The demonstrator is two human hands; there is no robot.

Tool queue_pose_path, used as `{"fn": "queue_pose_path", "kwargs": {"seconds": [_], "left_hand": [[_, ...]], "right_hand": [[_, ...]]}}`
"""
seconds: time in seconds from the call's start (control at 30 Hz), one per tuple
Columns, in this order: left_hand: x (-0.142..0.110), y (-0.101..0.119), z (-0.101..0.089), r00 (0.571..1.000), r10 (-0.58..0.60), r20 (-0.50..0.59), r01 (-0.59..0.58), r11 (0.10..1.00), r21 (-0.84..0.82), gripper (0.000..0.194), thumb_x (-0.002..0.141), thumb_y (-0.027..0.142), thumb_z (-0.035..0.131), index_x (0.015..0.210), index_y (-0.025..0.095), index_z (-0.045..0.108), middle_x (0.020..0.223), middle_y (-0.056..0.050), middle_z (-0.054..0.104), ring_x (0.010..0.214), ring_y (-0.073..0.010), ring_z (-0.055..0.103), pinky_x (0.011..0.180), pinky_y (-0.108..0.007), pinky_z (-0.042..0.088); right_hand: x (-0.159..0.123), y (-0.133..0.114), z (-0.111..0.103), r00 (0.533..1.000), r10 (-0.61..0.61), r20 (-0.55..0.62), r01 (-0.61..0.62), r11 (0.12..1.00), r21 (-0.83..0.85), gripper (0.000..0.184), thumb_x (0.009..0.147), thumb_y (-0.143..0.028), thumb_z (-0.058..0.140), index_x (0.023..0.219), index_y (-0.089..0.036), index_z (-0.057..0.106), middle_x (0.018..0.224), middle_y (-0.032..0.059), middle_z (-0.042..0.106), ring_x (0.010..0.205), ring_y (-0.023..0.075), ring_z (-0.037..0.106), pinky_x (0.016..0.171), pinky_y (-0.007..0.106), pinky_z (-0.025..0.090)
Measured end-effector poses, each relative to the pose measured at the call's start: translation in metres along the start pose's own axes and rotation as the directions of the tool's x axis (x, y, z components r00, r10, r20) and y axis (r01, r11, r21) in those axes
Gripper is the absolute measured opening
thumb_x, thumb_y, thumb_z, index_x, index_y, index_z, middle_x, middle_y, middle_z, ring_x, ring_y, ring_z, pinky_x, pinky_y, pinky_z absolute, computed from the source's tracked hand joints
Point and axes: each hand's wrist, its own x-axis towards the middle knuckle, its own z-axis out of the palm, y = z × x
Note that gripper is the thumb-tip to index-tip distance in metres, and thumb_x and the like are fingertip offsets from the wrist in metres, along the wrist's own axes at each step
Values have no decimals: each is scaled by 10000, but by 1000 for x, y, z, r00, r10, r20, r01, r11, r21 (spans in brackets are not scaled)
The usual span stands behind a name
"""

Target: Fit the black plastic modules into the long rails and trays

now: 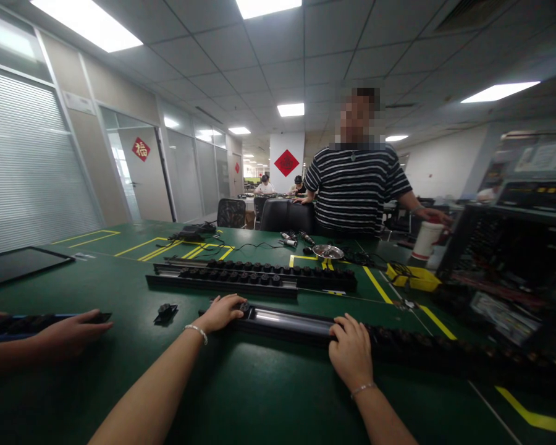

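Observation:
A long black rail (291,326) with a shiny channel lies across the green table in front of me. At its left end, my left hand (220,313) has its fingers closed around a small round black piece (245,308) seated in the channel. Further right, the curled fingers of my right hand (352,347) grip the near edge of the same rail. Beyond that hand, a row of similar dark pieces (412,341) runs along the rail into shadow. A loose black piece (165,313) sits on the table left of my left hand.
Two more black rails (222,285) with round pieces lie behind. A co-worker's hands (67,337) hold a rail at left. Further back are a metal dish (328,251), a yellow tray (412,278) and cables. Across the table, a standing person (354,185) touches a white cylinder (427,241).

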Motion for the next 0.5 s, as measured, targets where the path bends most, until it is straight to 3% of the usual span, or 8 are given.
{"fn": "queue_pose_path", "kwargs": {"seconds": [0.27, 0.5], "left_hand": [[-8, -41, -19, 998, -41, -37, 40, 999, -20, 442, 747, 268, 498, 1187, 244, 539, 1345, -52, 486, 1322, -228, 305, 1064, -411, 255], [-15, -80, -38, 998, -59, 24, 61, 993, -105, 517, 738, 354, 471, 1220, 171, 495, 1337, -83, 490, 1255, -230, 407, 1032, -337, 316]], "right_hand": [[-1, 1, 0, 1000, -6, -3, 6, 1000, -14, 242, 676, -86, 416, 721, -202, 624, 1065, 41, 616, 1188, 214, 411, 1058, 415, 204], [0, 0, 0, 1000, -20, -8, 20, 999, -31, 239, 671, -89, 416, 718, -203, 621, 1056, 44, 616, 1185, 225, 413, 1054, 425, 211]]}}
